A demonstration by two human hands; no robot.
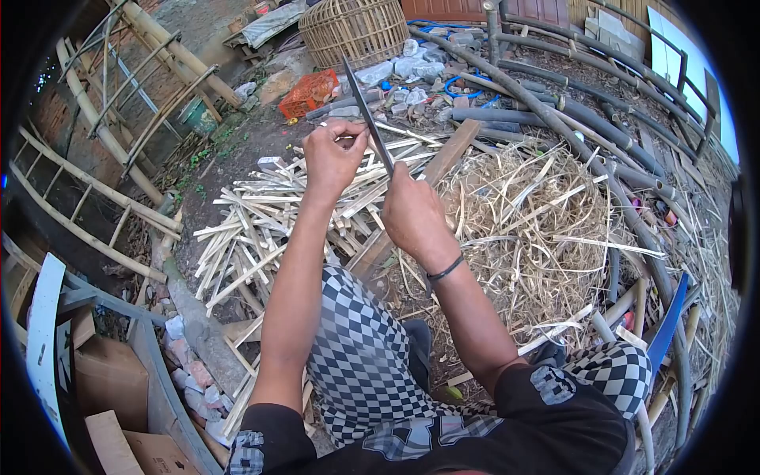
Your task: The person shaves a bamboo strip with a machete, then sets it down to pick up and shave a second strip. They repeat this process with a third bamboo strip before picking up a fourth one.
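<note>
Hands: left hand [332, 154] pinches strip [348, 141]; right hand [412, 210] is clamped on knife [368, 115].
Blade: is best kept angled away.

Both my arms reach straight out toward twelve o'clock, bare to the elbow, over my knees. My left hand [332, 158] is curled shut, knuckles up, fingers pinched together at the top. My right hand [413, 212] sits just beside it at four o'clock, closed in a fist, a dark band round that wrist.
</note>
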